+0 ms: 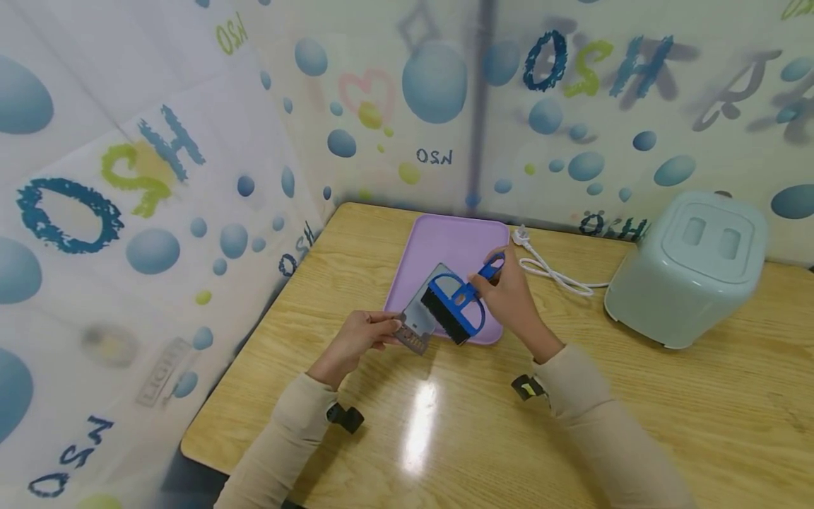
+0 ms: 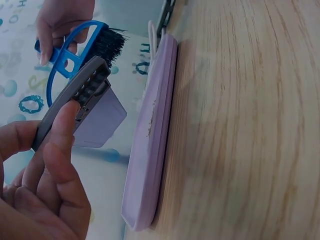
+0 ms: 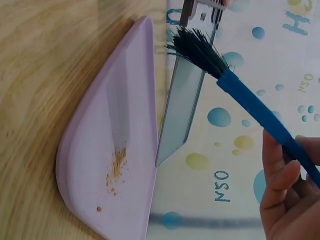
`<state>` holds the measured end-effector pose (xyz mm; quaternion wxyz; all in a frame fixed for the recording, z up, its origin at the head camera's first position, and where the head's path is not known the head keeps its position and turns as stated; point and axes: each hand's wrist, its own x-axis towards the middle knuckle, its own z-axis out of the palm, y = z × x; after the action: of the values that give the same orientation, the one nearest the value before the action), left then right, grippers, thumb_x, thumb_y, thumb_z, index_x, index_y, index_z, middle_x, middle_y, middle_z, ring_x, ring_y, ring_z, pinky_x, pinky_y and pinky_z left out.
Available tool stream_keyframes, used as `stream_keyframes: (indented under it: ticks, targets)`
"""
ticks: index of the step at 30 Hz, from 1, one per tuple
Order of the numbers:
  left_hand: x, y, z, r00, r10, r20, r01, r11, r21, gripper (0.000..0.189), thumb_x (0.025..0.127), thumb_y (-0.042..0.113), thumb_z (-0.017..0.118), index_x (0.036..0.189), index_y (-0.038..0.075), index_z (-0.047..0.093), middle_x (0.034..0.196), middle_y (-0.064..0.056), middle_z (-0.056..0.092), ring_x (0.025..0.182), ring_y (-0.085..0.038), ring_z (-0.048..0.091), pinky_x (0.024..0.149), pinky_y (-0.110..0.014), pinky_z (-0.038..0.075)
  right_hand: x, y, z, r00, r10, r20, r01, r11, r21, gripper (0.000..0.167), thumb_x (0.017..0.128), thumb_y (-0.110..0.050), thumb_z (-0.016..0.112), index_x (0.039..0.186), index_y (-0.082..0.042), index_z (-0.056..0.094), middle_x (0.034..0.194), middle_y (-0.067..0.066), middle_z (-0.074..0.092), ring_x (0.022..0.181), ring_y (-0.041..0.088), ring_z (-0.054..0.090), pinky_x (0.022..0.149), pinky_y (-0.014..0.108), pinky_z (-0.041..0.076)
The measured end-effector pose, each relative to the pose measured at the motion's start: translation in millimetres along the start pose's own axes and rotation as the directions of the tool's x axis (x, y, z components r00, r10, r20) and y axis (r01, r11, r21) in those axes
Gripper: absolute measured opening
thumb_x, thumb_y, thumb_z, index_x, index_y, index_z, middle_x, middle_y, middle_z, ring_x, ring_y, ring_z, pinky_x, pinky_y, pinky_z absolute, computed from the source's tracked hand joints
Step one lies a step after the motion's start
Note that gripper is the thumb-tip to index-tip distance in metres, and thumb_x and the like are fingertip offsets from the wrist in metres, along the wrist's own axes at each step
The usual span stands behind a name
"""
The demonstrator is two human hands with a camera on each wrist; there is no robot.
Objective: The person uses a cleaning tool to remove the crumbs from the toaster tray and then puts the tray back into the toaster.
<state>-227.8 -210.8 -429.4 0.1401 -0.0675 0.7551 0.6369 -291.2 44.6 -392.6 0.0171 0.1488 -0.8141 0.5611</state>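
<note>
My left hand (image 1: 357, 341) pinches a flat metal crumb tray (image 1: 417, 311) by its dark, slotted end, tilted above a purple tray (image 1: 454, 237). In my right hand (image 1: 514, 300) is the handle of a blue brush (image 1: 463, 295) with black bristles (image 3: 197, 47). The bristles are over the crumb tray's surface; whether they touch it I cannot tell. Brown crumbs (image 3: 118, 162) lie on the purple tray in the right wrist view. From the left wrist, the slotted end (image 2: 75, 97) shows between thumb and fingers, with the brush just beyond it.
A pale green toaster (image 1: 687, 268) stands on the wooden table (image 1: 509, 438) to the right. Its white cord and plug (image 1: 540, 263) lie between it and the purple tray. Patterned sheeting (image 1: 381, 106) rises behind the table and at the left.
</note>
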Motion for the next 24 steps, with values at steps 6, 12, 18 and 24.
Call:
stream_keyframes:
  ticks: [6, 12, 18, 24]
  targets:
    - [0.3, 0.0, 0.5, 1.0, 0.006, -0.001, -0.006, 1.0, -0.001, 0.038, 0.094, 0.012, 0.059, 0.126, -0.008, 0.059, 0.083, 0.001, 0.074, 0.066, -0.002, 0.068, 0.055, -0.018, 0.044, -5.7, -0.3, 5.0, 0.999, -0.009, 0.039, 0.007, 0.998, 0.055, 0.028, 0.094, -0.008, 0.061, 0.108, 0.0, 0.038, 0.079, 0.025, 0.067, 0.058, 0.012, 0.063, 0.049, 0.025, 0.04]
    - [0.0, 0.2, 0.7, 1.0, 0.012, -0.006, -0.012, 1.0, 0.018, 0.039, 0.094, 0.012, 0.059, 0.128, -0.007, 0.058, 0.088, -0.001, 0.075, 0.067, -0.001, 0.067, 0.057, -0.019, 0.044, -8.2, -1.3, 9.4, 0.998, 0.003, 0.067, -0.009, 0.996, 0.093, 0.028, 0.093, -0.008, 0.062, 0.108, 0.0, 0.039, 0.079, 0.024, 0.068, 0.058, 0.008, 0.063, 0.048, 0.025, 0.039]
    - [-0.9, 1.1, 0.2, 1.0, 0.021, -0.005, -0.021, 0.999, 0.032, 0.04, 0.093, 0.013, 0.059, 0.129, -0.007, 0.058, 0.091, -0.004, 0.075, 0.066, 0.0, 0.067, 0.059, -0.02, 0.046, -7.7, 0.3, 13.0, 0.996, 0.017, 0.092, -0.026, 0.994, 0.104, 0.028, 0.093, -0.007, 0.061, 0.109, 0.002, 0.039, 0.08, 0.026, 0.068, 0.06, 0.008, 0.065, 0.056, 0.029, 0.048]
    - [-1.1, 0.5, 0.6, 1.0, 0.022, 0.009, -0.022, 1.0, 0.017, 0.04, 0.094, 0.012, 0.059, 0.129, -0.008, 0.057, 0.085, 0.001, 0.075, 0.066, 0.0, 0.067, 0.058, -0.019, 0.045, -6.9, 1.4, 12.9, 0.995, 0.014, 0.098, -0.022, 0.996, 0.085, 0.029, 0.093, -0.008, 0.062, 0.109, 0.002, 0.04, 0.082, 0.027, 0.068, 0.061, 0.009, 0.064, 0.056, 0.027, 0.047]
